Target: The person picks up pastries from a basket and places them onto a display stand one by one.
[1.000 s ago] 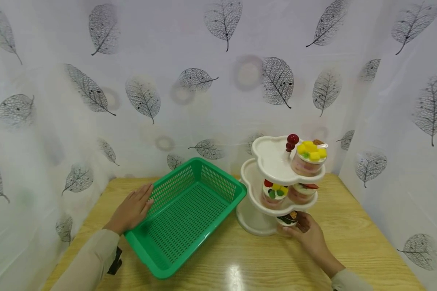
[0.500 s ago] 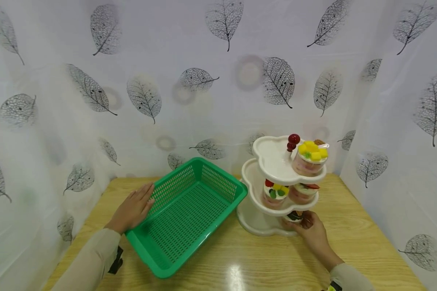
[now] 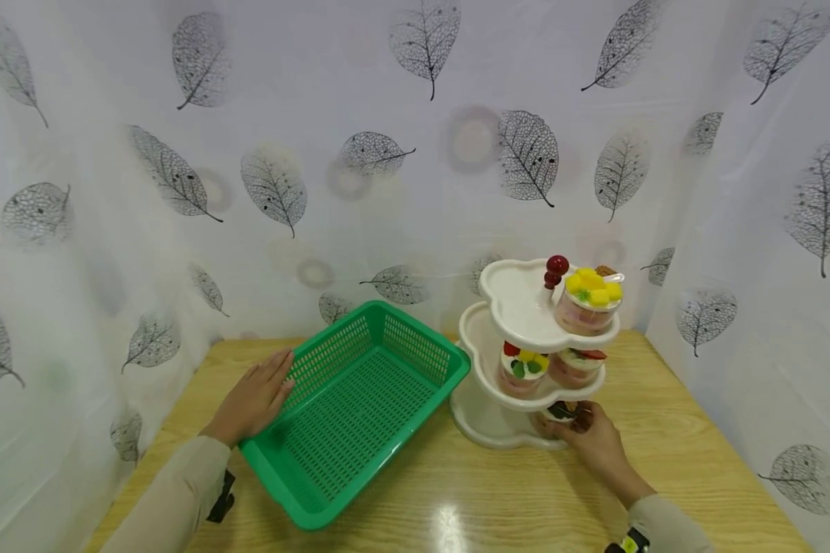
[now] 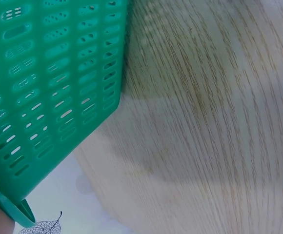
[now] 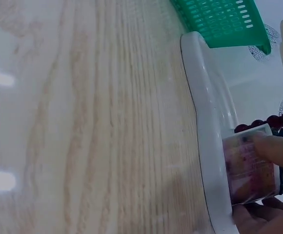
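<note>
My right hand (image 3: 598,444) grips a dessert cup (image 5: 249,168) with pink filling and a dark topping, its thumb on one side and fingers on the other. The cup is at the bottom tier of a white three-tier stand (image 3: 487,422). In the head view the tier above partly covers it. My left hand (image 3: 252,395) rests on the left rim of a green plastic basket (image 3: 387,453), fingers straight. The left wrist view shows the basket's slotted outer side (image 4: 53,92), with only a sliver of hand at the lower left corner.
A dessert cup with yellow fruit (image 3: 588,303) stands on the top tier beside the red knob (image 3: 556,266). The middle tier bears a fruit-topped cup (image 3: 523,372) and a cup with a red slice (image 3: 577,367). A leaf-print curtain (image 3: 415,192) hangs behind the wooden table (image 3: 498,507).
My right hand has moved slightly right with the dessert cup, further over the bottom tier; it has barely moved in the last half second. My left hand keeps its place on the basket.
</note>
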Tool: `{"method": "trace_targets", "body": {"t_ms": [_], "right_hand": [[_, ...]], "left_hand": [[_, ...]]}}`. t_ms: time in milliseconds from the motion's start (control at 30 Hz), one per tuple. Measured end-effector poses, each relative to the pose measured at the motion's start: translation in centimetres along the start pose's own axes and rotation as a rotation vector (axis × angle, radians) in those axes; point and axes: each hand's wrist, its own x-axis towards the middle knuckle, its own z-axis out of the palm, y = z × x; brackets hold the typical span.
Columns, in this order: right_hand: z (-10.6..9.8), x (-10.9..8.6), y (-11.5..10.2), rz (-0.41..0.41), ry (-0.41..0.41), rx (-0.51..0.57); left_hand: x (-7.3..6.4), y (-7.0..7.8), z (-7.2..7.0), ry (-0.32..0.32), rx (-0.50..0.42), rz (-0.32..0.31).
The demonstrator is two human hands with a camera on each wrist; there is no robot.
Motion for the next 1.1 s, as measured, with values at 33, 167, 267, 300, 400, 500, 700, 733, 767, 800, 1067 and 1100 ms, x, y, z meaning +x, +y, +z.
{"method": "trace_targets", "body": {"t_ms": [33, 167, 267, 300, 400, 500, 700, 733, 767, 800, 1067, 1100], "right_hand": [[-0.1, 0.0, -0.1, 0.000, -0.001, -0.020], [-0.2, 0.0, -0.2, -0.006, -0.004, -0.046], [-0.2, 0.0, -0.1, -0.007, -0.007, -0.041], [-0.2, 0.0, 0.0, -0.008, -0.008, -0.040], [-0.2, -0.1, 0.1, -0.011, -0.004, -0.047], [-0.2, -0.2, 0.1, -0.017, 0.002, -0.058], [-0.2, -0.3, 0.0, -0.029, 0.014, -0.076], [-0.1, -0.4, 0.0, -0.032, 0.018, -0.083], [-0.1, -0.4, -0.1, -0.035, 0.023, -0.095], [-0.1, -0.4, -0.1, -0.039, 0.026, -0.110], [-1.7, -1.2, -0.6, -0.152, -0.035, -0.240], [-2.2, -1.3, -0.7, -0.183, -0.037, -0.266]], "left_hand": [[0.0, 0.0, 0.0, 0.001, -0.001, -0.001], [0.0, 0.1, -0.1, 0.000, -0.003, -0.001], [-0.1, 0.1, -0.1, 0.000, 0.000, 0.002], [-0.1, 0.1, -0.1, 0.000, 0.001, 0.002], [-0.1, 0.1, -0.2, 0.001, 0.001, 0.006], [-0.1, 0.2, -0.2, 0.005, -0.003, 0.011], [0.1, 0.2, -0.2, 0.035, -0.021, 0.029], [0.1, 0.2, -0.2, 0.039, -0.024, 0.033], [0.1, 0.2, -0.2, 0.042, -0.023, 0.036], [0.2, 0.2, -0.3, 0.039, -0.023, 0.037], [-0.1, 0.1, -0.5, -0.020, -0.008, 0.024], [-0.1, 0.0, -0.4, -0.036, -0.013, 0.019]]}}
